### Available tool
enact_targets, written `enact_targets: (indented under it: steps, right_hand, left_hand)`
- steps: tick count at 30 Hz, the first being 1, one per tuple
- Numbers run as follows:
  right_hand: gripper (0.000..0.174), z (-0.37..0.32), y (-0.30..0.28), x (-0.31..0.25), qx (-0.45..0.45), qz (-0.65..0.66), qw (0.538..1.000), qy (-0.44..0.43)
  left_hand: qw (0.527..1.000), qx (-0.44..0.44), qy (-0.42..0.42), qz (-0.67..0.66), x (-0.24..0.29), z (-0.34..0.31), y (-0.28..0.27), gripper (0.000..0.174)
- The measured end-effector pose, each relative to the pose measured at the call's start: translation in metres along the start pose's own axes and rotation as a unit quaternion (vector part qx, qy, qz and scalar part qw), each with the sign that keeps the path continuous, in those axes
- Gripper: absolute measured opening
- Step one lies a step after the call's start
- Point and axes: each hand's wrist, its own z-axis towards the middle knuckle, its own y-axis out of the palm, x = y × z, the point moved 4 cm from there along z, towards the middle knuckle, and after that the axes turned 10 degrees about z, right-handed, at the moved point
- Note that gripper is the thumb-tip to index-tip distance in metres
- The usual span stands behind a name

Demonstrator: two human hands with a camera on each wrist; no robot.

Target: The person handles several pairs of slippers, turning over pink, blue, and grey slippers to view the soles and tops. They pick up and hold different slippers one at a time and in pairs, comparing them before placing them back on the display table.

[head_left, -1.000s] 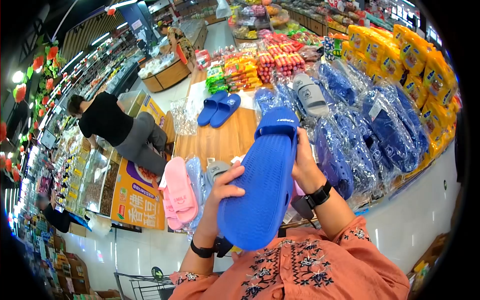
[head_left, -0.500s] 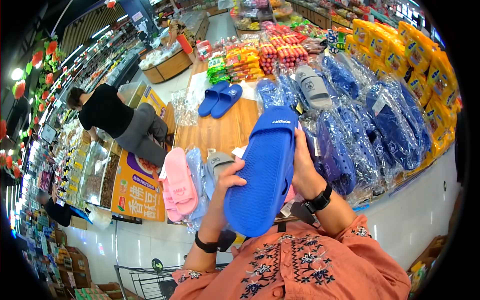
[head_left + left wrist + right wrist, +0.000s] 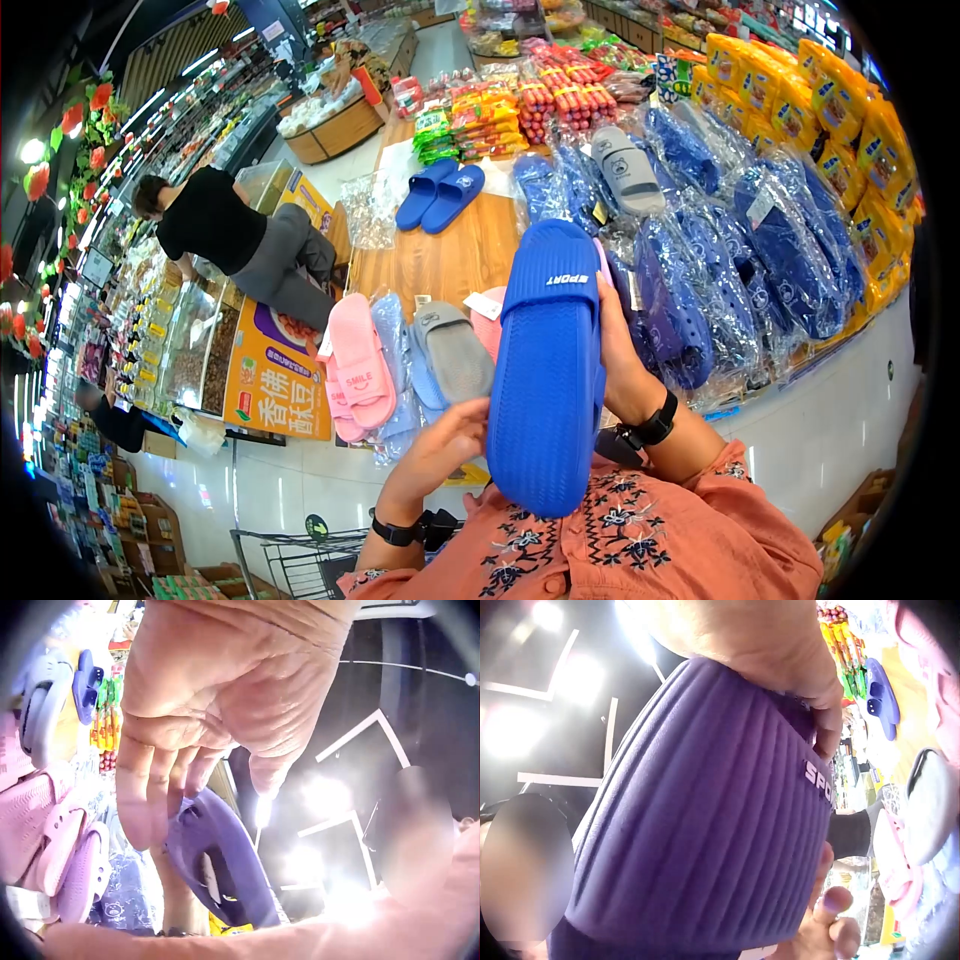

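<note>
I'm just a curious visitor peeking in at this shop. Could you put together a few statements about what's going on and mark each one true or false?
1. The right hand holds a blue slide sandal. True.
2. The word on that sandal's strap is SMILE. False: it reads SPORT.
3. A pair of blue slides sits on the wooden table. True.
4. In the head view, the stacked yellow packets are at the far left. False: they are at the right.
5. The bending person at the left of the head view wears a red top. False: the top is black.
6. A grey slide lies among plastic-wrapped blue footwear. True.
</note>
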Motion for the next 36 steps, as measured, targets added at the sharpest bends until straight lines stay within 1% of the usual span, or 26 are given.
enact_targets:
  steps: [1,2,3,4,7,10,13,16,17,20,23,26,28,29,30,31,32,33,34,35,36]
  right_hand:
    - [0.073,-0.002,0.003,0.004,-0.011,-0.019,1.0,-0.007]
    - [0.075,-0.004,0.004,0.006,-0.021,-0.038,0.999,-0.015]
    - [0.078,-0.001,0.001,0.013,-0.044,0.01,0.999,0.029]
    - [0.079,-0.002,-0.002,0.015,-0.048,0.004,0.998,0.033]
    - [0.082,-0.004,0.0,0.015,-0.065,-0.015,0.997,0.046]
    - [0.084,-0.008,0.001,0.018,-0.093,-0.029,0.994,0.052]
    - [0.088,-0.009,0.009,0.016,-0.134,-0.04,0.989,0.051]
    - [0.091,-0.012,0.008,0.019,-0.161,-0.054,0.984,0.051]
    - [0.095,-0.013,0.008,0.02,-0.167,-0.054,0.983,0.057]
    - [0.098,-0.015,0.003,0.022,-0.173,-0.064,0.981,0.062]
    - [0.1,-0.017,-0.003,0.024,-0.165,-0.078,0.982,0.048]
    - [0.099,-0.017,-0.01,0.028,-0.152,-0.066,0.985,0.047]
    - [0.097,-0.02,0.0,0.025,-0.157,-0.059,0.984,0.054]
    - [0.096,-0.025,0.001,0.025,-0.144,-0.049,0.987,0.06]
    - [0.093,-0.026,-0.005,0.029,-0.112,-0.03,0.988,0.098]
    - [0.082,-0.023,-0.007,0.035,-0.091,0.039,0.989,0.107]
    - [0.081,-0.022,-0.006,0.036,-0.101,0.05,0.987,0.114]
    - [0.08,-0.021,-0.006,0.038,-0.111,0.062,0.985,0.121]
    - [0.078,-0.018,-0.005,0.043,-0.093,0.075,0.986,0.114]
    - [0.077,-0.014,-0.002,0.049,-0.094,0.086,0.986,0.104]
    - [0.077,-0.01,0.0,0.053,-0.1,0.094,0.986,0.092]
  left_hand:
    - [1.0,-0.025,-0.008,0.009,-0.004,-0.001,0.0,0.067]
    - [1.0,-0.016,-0.012,-0.004,-0.006,-0.002,-0.001,0.063]
    - [1.0,-0.008,-0.015,-0.017,-0.007,-0.002,0.0,0.06]
    - [0.999,0.0,-0.019,-0.031,-0.008,-0.002,0.001,0.057]
    - [0.996,-0.045,-0.07,-0.022,-0.014,-0.003,-0.003,0.063]
    - [0.998,-0.001,-0.064,-0.018,-0.001,0.0,0.011,0.073]
    - [0.994,-0.005,-0.108,-0.016,-0.013,0.0,0.005,0.084]
    - [0.994,-0.011,-0.11,-0.02,-0.012,0.003,0.006,0.09]
    - [0.994,-0.014,-0.103,-0.042,-0.017,0.005,0.007,0.094]
    - [0.993,0.018,-0.11,-0.044,-0.004,0.004,0.016,0.092]
    - [0.996,0.041,-0.065,-0.035,-0.004,0.005,0.017,0.092]
    - [0.994,0.037,-0.08,-0.059,0.005,0.003,0.019,0.09]
    - [0.993,0.053,-0.097,-0.029,0.004,0.003,0.015,0.087]
    - [0.991,0.056,-0.123,-0.015,-0.002,0.0,0.013,0.081]
    - [0.987,0.059,-0.149,-0.002,-0.007,-0.003,0.01,0.076]
    - [0.991,0.063,-0.12,0.003,-0.016,-0.002,0.008,0.073]
    - [0.994,0.068,-0.088,0.008,-0.023,0.0,0.007,0.07]
    - [0.995,0.063,-0.071,-0.039,-0.025,0.004,0.007,0.068]
    - [0.993,0.066,-0.052,-0.087,-0.027,0.006,0.008,0.067]
    - [0.987,0.099,-0.067,-0.107,-0.023,0.006,0.012,0.069]
    - [0.98,0.12,-0.077,-0.137,-0.03,0.007,0.01,0.07]
